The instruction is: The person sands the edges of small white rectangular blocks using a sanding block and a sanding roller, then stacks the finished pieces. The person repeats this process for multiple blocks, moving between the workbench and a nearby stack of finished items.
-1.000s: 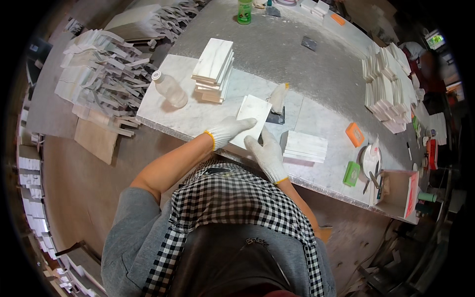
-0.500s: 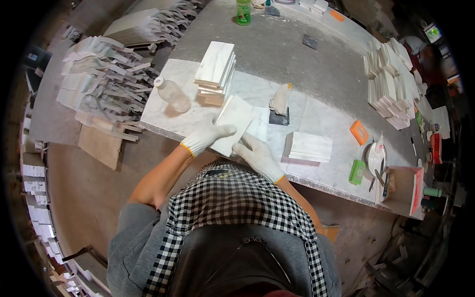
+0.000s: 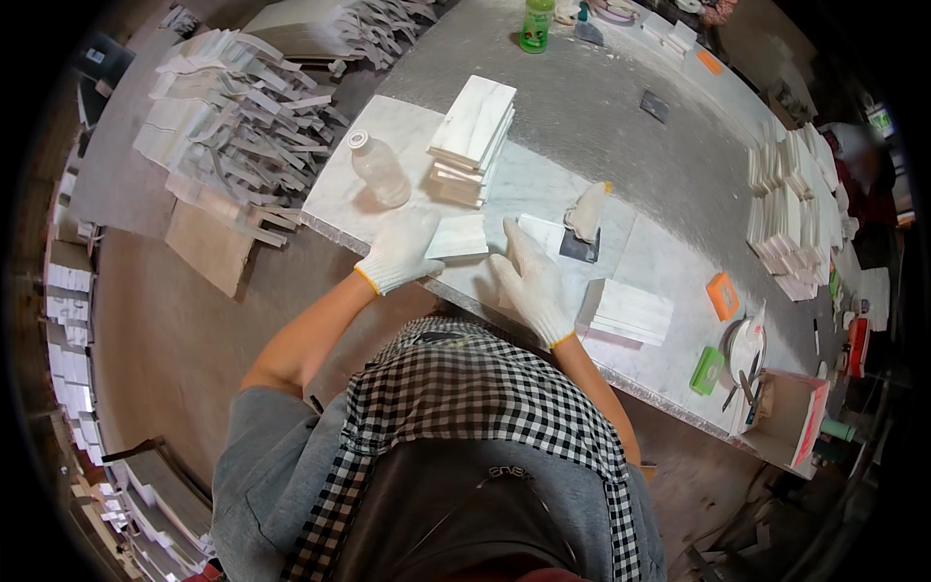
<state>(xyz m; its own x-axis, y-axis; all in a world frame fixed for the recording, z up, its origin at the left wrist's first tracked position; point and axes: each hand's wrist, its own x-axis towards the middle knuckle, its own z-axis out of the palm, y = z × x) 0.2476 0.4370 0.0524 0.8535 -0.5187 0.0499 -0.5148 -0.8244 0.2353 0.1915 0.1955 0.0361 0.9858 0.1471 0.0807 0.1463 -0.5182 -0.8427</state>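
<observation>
My left hand (image 3: 400, 251), in a white glove, grips a white marble tile (image 3: 458, 237) by its near-left edge, just above the marble slab (image 3: 529, 184) on the workbench. My right hand (image 3: 529, 279), also gloved, lies flat and spread on the slab just right of the tile, holding nothing. A stack of similar white tiles (image 3: 472, 138) stands just beyond the held tile. A clear plastic bottle (image 3: 379, 170) stands to the left of that stack.
A dark scraper with a rag (image 3: 584, 225) lies right of my hands. A second tile stack (image 3: 626, 311) sits at the right. Further right are an orange pad (image 3: 722, 296), a green pad (image 3: 707, 371), a dish of tools (image 3: 747, 354), tile rows (image 3: 787, 213) and a green bottle (image 3: 534, 24).
The tile has come down from a tilted lift toward the slab and shifted left. My right hand has let go of it and now rests flat on the slab.
</observation>
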